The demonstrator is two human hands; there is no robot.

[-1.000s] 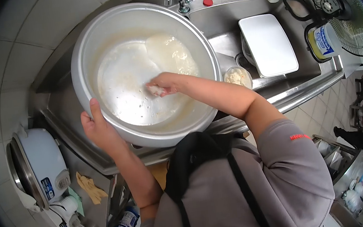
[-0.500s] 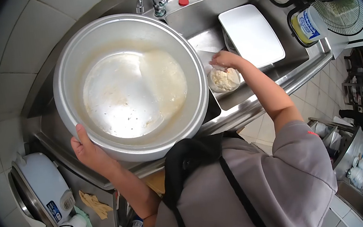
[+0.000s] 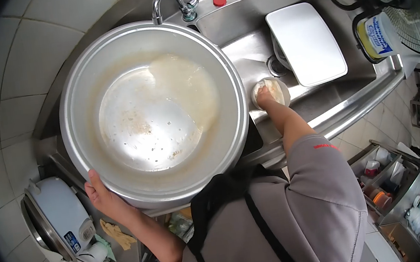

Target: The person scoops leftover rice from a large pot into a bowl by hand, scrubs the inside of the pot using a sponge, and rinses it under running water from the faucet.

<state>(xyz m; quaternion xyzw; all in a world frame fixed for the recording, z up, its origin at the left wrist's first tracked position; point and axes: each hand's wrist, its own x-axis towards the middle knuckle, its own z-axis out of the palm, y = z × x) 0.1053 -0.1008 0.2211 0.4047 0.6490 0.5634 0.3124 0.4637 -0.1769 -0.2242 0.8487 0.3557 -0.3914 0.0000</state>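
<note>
A wide metal pot (image 3: 81, 141) is tilted, and cloudy pale liquid (image 3: 186, 89) pools on the side of its bottom toward the faucet and sink. My left hand (image 3: 107, 198) grips the pot's near-left rim, thumb on top and fingers around the outside. To the right, my right hand (image 3: 267, 98) reaches into a small round tub (image 3: 284, 93) holding whitish, crumbly-looking food. The fingertips of that hand are hidden, so their closure does not show. Beside the tub is the sink drain (image 3: 276, 66).
A white rectangular lid (image 3: 306, 43) covers a container in the sink. Behind the pot rises the faucet (image 3: 173, 4), with a red cap (image 3: 219, 1) nearby. A yellow-and-blue tub (image 3: 376, 36) and a fan (image 3: 405, 13) stand right; a rice cooker (image 3: 60, 215) is lower left.
My right hand has moved from above the small tub down into it. The view has shifted slightly, and the pool in the pot has spread along the far right side. My left hand keeps the rim.
</note>
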